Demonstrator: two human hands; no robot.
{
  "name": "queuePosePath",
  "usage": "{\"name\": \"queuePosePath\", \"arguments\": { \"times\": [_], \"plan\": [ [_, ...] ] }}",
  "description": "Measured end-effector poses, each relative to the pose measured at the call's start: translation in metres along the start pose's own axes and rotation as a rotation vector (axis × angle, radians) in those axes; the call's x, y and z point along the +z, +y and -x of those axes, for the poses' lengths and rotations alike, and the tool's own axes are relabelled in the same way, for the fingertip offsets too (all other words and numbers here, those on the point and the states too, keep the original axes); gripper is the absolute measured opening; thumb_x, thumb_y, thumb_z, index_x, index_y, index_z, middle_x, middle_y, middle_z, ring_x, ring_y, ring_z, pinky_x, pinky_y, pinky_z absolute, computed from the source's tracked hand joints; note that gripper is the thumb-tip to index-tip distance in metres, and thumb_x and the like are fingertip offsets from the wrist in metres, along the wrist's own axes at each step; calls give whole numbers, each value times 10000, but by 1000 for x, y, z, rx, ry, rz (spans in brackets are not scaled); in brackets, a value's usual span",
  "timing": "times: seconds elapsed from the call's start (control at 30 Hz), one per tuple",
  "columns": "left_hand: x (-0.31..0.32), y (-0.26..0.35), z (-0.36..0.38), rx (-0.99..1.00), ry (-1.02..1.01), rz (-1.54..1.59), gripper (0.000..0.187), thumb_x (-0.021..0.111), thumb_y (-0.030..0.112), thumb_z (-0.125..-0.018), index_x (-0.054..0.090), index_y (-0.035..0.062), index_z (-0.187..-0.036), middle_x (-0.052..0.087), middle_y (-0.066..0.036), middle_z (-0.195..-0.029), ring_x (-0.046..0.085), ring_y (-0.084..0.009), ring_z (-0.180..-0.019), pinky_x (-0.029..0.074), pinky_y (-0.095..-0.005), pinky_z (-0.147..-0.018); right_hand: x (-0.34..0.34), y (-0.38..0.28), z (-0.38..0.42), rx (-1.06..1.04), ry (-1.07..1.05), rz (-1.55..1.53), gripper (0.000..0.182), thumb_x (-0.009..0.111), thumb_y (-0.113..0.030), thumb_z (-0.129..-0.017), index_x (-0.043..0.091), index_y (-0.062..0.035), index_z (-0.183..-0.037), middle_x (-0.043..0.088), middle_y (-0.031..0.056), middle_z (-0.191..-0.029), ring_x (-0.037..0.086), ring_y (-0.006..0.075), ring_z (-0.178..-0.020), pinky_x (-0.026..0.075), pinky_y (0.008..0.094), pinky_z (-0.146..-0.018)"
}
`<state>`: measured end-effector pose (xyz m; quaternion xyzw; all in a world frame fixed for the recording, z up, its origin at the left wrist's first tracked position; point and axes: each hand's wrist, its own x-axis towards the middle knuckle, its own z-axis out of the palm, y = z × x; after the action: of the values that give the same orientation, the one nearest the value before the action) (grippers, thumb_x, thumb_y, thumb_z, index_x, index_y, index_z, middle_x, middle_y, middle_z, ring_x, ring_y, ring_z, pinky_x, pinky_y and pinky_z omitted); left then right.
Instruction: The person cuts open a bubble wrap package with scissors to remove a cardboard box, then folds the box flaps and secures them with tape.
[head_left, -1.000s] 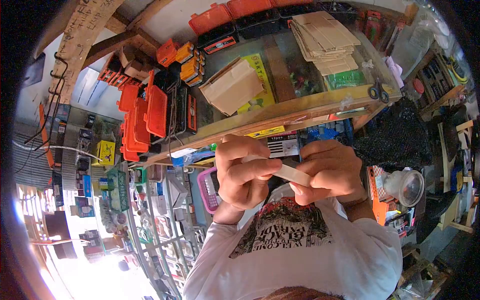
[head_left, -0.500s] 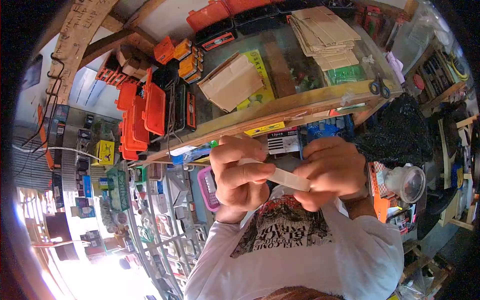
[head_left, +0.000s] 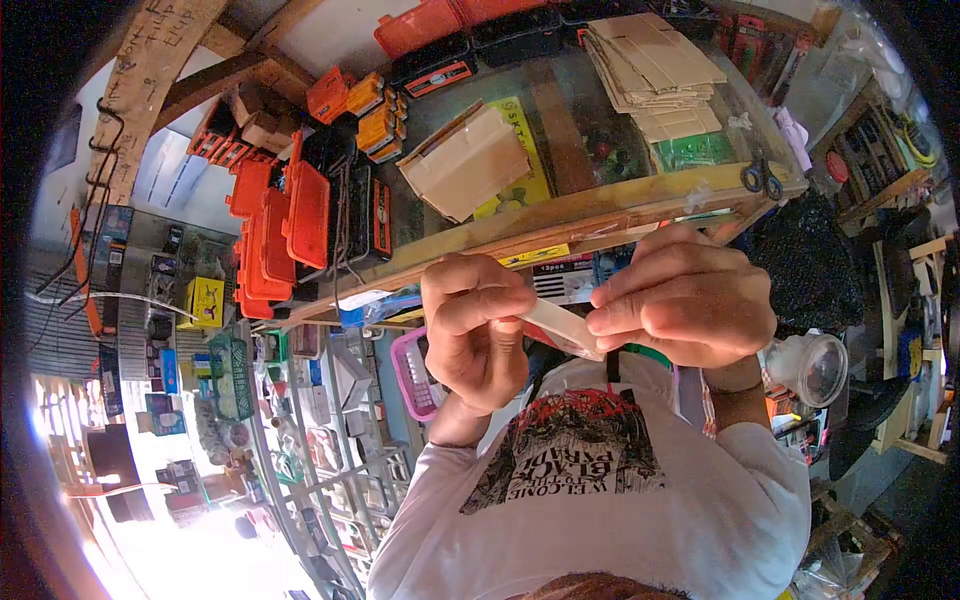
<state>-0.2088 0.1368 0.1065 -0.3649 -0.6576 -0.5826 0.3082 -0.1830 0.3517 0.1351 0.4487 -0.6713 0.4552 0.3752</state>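
A narrow, pale, translucent roll of tape (head_left: 565, 325) is held edge-on between my two hands, in front of my white shirt. My left hand (head_left: 475, 330) pinches its left end with thumb and fingers. At the other end, my right hand (head_left: 690, 300) has its thumb and fingertips pressed together on the tape's edge. The fingers cover both ends of the roll, so a loose end of tape cannot be made out.
Ahead is a glass-topped counter (head_left: 470, 235) with a wooden edge. It bears folded cardboard (head_left: 465, 165), stacked cardboard sheets (head_left: 655, 75), orange toolboxes (head_left: 285, 230) and scissors (head_left: 762, 179). A clear plastic tub (head_left: 815, 368) stands right; a pink basket (head_left: 412, 375) is at left.
My right hand has moved up and outward and its fingers are less bunched. The roll of tape has tilted slightly. My left hand keeps its pinch, a little lower.
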Motion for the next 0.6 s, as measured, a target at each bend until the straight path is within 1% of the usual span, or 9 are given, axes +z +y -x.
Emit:
{"name": "queuePosePath", "arguments": {
  "times": [0.13,0.23,0.27,0.37,0.4,0.5,0.53,0.57,0.6],
  "plan": [
    [1,-1,6,-115,20,-6,242,608,268,-1034,572,29,-1041,557,-106,-1013,556,-198,-897,505,-305,-712,-2,-13,-9,100,-134,101,369,823,12,-779,547,-123,-985,768,104,-969,734,271,-828,543,409,-773],
    [6,-7,10,-141,46,-34,221,588,246,-1045,582,26,-1062,574,-106,-1052,567,-180,-913,489,-270,-736,22,5,7,86,8,50,378,758,57,-818,432,-130,-855,742,100,-983,706,271,-833,529,438,-781],
    [8,-10,15,-180,51,-18,187,577,208,-1049,568,36,-1121,580,-98,-1065,571,-154,-876,468,-240,-727,29,9,12,97,35,43,412,715,84,-840,362,-125,-815,715,87,-976,688,287,-859,519,453,-798],
    [19,-6,43,-579,168,366,135,553,103,-1052,565,20,-1157,553,-79,-1096,525,-119,-889,457,-274,-771,44,11,26,191,38,110,402,680,116,-850,350,-113,-832,689,116,-979,675,306,-900,519,458,-810],
    [18,-10,58,-688,157,423,149,505,114,-1076,515,44,-1207,557,-62,-1067,498,-94,-830,438,-259,-719,52,13,36,228,94,40,362,630,128,-887,345,-95,-878,636,142,-962,657,304,-904,521,459,-820],
    [16,-23,93,-883,162,580,137,473,130,-1090,484,62,-1208,560,-51,-1020,478,-93,-784,419,-254,-671,63,11,58,357,192,-151,208,529,111,-904,448,-62,-986,602,143,-970,623,303,-845,499,420,-767],
    [12,-21,104,-979,122,591,141,473,153,-1092,475,68,-1204,572,-56,-1017,505,-98,-804,440,-256,-695,73,1,65,525,245,-271,203,489,111,-936,397,-56,-1006,582,158,-953,607,281,-814,508,385,-757],
    [8,-19,114,-1075,80,602,147,474,176,-1094,466,74,-1200,585,-61,-1014,532,-104,-823,460,-258,-719,73,0,75,547,167,-223,218,501,113,-941,382,-52,-1018,574,154,-940,594,269,-784,510,365,-744],
    [5,-14,122,-1147,39,572,151,478,183,-1093,469,72,-1195,591,-63,-1019,548,-107,-835,472,-260,-735,76,-2,81,590,175,-231,219,511,113,-939,382,-49,-1012,573,151,-932,594,270,-774,509,367,-727]
  ]
}}
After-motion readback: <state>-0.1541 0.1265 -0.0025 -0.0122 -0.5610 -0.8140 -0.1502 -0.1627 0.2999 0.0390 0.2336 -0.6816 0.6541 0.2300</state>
